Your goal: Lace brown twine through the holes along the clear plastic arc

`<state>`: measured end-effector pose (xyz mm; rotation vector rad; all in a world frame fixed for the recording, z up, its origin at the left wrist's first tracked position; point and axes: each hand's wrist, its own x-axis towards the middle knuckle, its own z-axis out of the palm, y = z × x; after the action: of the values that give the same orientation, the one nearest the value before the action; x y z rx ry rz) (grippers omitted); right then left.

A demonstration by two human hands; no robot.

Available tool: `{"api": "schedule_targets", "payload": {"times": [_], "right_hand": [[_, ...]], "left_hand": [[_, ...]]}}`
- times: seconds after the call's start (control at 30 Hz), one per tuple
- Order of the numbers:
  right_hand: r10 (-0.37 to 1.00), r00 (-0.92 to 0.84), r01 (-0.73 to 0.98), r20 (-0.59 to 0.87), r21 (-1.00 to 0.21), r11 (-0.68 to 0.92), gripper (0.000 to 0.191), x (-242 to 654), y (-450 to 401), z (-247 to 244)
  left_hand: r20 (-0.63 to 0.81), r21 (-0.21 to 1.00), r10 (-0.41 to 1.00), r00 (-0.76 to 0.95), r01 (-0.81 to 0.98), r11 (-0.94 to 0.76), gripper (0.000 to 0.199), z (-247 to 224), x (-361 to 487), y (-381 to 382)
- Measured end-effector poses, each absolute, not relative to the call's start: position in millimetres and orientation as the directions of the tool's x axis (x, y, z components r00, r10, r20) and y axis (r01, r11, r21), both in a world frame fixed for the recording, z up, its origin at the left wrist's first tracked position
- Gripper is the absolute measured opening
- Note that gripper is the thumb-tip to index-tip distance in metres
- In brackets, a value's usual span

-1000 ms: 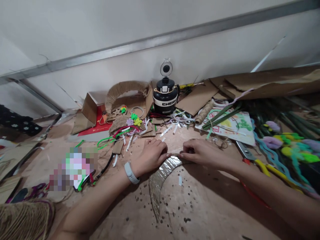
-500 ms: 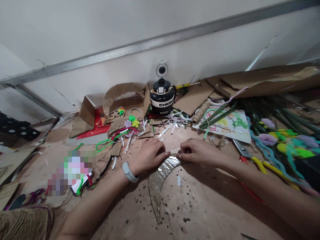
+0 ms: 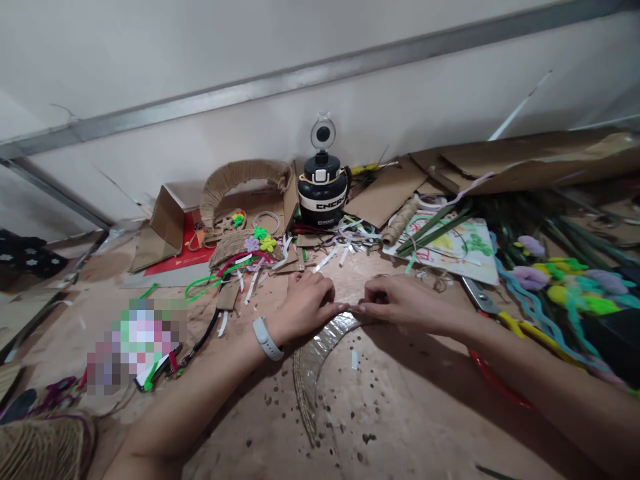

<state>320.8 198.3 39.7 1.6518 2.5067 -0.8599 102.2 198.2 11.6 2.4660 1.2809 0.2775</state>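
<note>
A crescent-shaped piece (image 3: 323, 347) lies on the table, its face covered with shiny clear tape and brown twine (image 3: 302, 390) running along its outer edge. My left hand (image 3: 311, 300) pinches the top of that outer edge, thumb pointing right. Close by on the right, my right hand (image 3: 397, 301) has its fingers curled and its thumb pressed on the same edge. A short stretch of brown cord or edge shows between the two thumb tips. The crescent's right end is hidden under my right hand. A pale wristband (image 3: 267, 339) is on my left wrist.
Behind my hands stands a black bottle (image 3: 323, 193), lid up, among white tape scraps. A twine-wrapped arch (image 3: 240, 175) and folded cardboard (image 3: 163, 230) are back left. Pliers (image 3: 485, 300) and fuzzy coloured stems (image 3: 575, 287) lie right; a twine ball (image 3: 45, 447) sits front left.
The view has shifted slightly, so most things sit a little further left. Both hands stay pinched at the crescent's top edge, with thumbs slightly closer together.
</note>
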Motion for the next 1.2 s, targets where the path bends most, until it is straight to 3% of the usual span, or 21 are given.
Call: {"api": "schedule_targets", "payload": {"times": [0.73,0.93,1.2], "right_hand": [[0.865,-0.385,0.885,-0.321,-0.395,0.248,0.029,326,188,32],[0.868,-0.388,0.878,-0.310,-0.412,0.246,0.033,326,188,31],[0.870,-0.373,0.885,-0.322,-0.406,0.229,0.032,325,188,33]], "left_hand": [[0.022,0.403,0.817,0.576,0.743,-0.534,0.034,12,101,197],[0.021,0.425,0.884,0.467,0.796,-0.430,0.036,21,108,198],[0.024,0.424,0.808,0.589,0.726,-0.541,0.027,10,121,200]]}}
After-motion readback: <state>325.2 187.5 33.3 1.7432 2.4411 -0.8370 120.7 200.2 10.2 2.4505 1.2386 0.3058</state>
